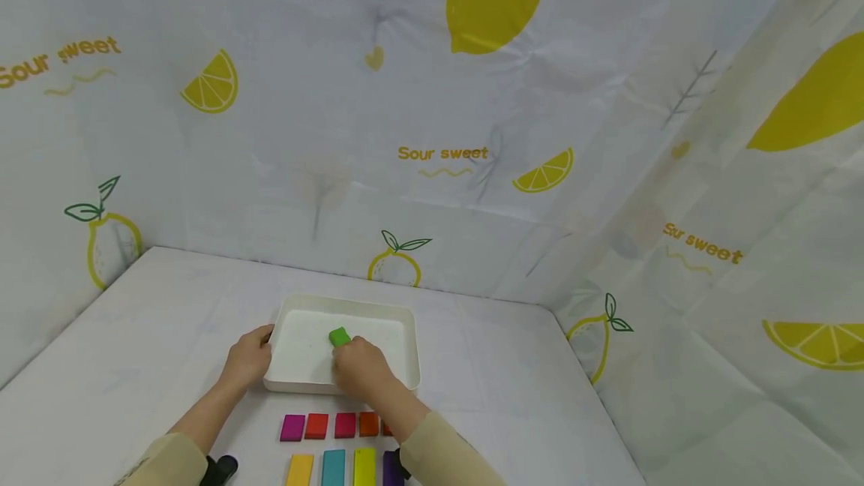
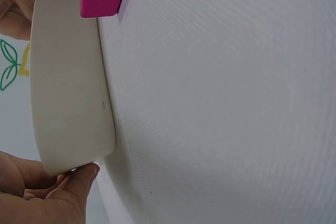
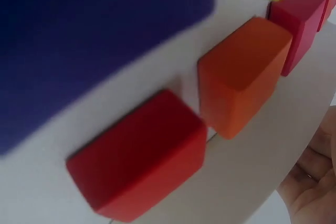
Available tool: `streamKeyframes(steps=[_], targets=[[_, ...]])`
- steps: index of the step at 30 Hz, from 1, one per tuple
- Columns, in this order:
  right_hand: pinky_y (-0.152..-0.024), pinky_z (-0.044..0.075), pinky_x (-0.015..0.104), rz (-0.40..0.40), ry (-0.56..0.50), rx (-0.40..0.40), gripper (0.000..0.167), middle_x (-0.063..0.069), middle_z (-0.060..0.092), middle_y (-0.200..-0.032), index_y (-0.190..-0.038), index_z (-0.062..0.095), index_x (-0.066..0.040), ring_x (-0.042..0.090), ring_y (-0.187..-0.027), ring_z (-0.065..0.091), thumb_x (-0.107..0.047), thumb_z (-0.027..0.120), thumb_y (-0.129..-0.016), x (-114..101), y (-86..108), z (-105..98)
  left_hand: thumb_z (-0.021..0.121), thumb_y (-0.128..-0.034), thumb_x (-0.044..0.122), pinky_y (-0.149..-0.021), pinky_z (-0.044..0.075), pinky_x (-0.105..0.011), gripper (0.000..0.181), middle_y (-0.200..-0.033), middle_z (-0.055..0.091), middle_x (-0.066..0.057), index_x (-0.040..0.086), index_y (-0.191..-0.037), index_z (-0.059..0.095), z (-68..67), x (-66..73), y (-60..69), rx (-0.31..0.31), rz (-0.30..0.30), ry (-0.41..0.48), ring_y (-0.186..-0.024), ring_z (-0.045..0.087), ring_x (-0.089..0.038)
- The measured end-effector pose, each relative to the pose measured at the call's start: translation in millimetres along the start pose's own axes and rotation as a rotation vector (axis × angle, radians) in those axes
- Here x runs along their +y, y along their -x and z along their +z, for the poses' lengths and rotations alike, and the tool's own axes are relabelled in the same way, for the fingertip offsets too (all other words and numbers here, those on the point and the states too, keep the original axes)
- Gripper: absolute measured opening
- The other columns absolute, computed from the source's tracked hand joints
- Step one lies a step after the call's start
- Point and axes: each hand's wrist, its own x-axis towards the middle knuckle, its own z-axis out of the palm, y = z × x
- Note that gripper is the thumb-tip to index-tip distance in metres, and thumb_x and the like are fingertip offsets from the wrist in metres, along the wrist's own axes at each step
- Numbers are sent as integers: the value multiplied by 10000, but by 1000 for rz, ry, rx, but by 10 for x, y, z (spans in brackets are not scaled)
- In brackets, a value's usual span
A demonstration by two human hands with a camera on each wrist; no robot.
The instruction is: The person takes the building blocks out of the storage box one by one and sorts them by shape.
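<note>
A white tray [image 1: 307, 381] with low walls lies on the table. My left hand [image 1: 248, 357] pinches its left side; in the left wrist view, thumb and fingers [image 2: 81, 177] meet at the tray's corner [image 2: 68, 108]. Over the inside of the tray is my right hand [image 1: 364, 370], curled at a soft-looking green piece of modelling clay [image 1: 339, 336]. The clay sticks out past the hand at the upper left, and the gripping fingertips are hidden from above. In the right wrist view, the right hand [image 3: 312, 182] shows beyond the tray wall.
In front of the tray is a row of short blocks: magenta [image 1: 292, 427], red [image 1: 316, 426], crimson [image 1: 345, 424], orange [image 1: 368, 424] and another red [image 3: 142, 156]. Nearer stand longer bars: yellow-orange [image 1: 300, 469], blue [image 1: 334, 467], yellow-green [image 1: 364, 466] and purple [image 1: 391, 469]. A lemon-print curtain [image 1: 432, 96] hangs behind.
</note>
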Motion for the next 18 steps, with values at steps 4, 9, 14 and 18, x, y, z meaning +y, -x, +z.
streamKeyframes(steps=[4,9,14,18], targets=[[-500,441,154,-43,-33,50,187,-30,615,-618,-764,729,-140,69,-573,449,-177,628,-916,-52,6,-21,297,-984,17,-1142,329,-624,500,-1465,372,-373,-161,-1451,314,-5,4,4,3,4,0,-1395,310,-549],[-648,541,155,-49,-151,93,152,-37,744,-787,-926,779,-109,69,-699,610,-140,631,-915,-18,-29,-48,307,-984,12,-1138,330,-630,494,-1455,384,-376,-162,-1446,323,-6,9,5,0,3,-4,-1386,319,-554],[-885,585,256,134,-293,79,398,70,740,-1182,-1202,696,-36,193,-1054,679,-257,732,-874,146,-99,15,309,-978,11,-1140,328,-633,498,-1452,394,-371,-157,-1446,329,-6,17,4,2,7,-8,-1385,325,-552],[-946,559,291,240,-373,25,653,123,691,-1260,-1297,615,-1,219,-1101,643,-381,804,-801,256,-152,121,312,-977,9,-1139,329,-634,497,-1450,397,-373,-160,-1445,329,-19,25,9,3,14,-7,-1383,327,-553]])
